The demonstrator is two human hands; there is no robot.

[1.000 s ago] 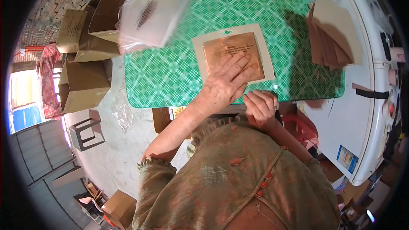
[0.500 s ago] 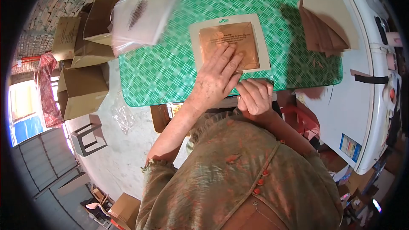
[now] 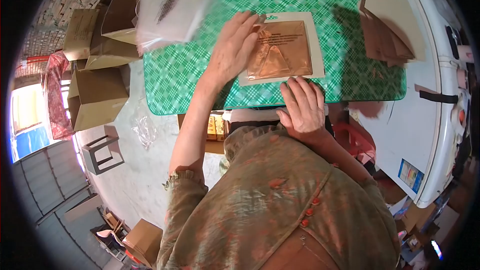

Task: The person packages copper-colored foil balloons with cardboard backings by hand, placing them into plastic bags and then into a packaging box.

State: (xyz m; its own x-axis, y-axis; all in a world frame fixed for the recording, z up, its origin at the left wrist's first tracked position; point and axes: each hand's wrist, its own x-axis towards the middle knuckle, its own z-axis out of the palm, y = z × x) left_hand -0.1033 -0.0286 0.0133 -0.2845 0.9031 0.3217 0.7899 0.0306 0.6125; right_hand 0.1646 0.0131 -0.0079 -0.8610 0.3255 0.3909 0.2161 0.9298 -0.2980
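Note:
A flat brown piece in a printed clear plastic bag (image 3: 287,50) lies on a cream card (image 3: 318,52) on the green checked tabletop. Its top edge has a shaped hang hole. My left hand (image 3: 232,47) rests over the card's upper left edge, fingers stretched out and touching the bag's side. Just below the card's lower edge, at the table's front, my right hand (image 3: 303,104) lies palm down with fingers extended, their tips by the card. Neither hand holds anything that I can see.
A stack of clear plastic bags (image 3: 175,12) lies at the table's left. Brown and cream card sheets (image 3: 390,25) sit at the right, beside a white appliance (image 3: 430,135). Open cardboard boxes (image 3: 97,95) stand left of the table. A grey stool frame (image 3: 102,152) is on the floor.
My left hand has slid from the middle of the bag to the card's upper left edge. The right hand has uncurled, its fingers now straight. The card has shifted slightly right in view.

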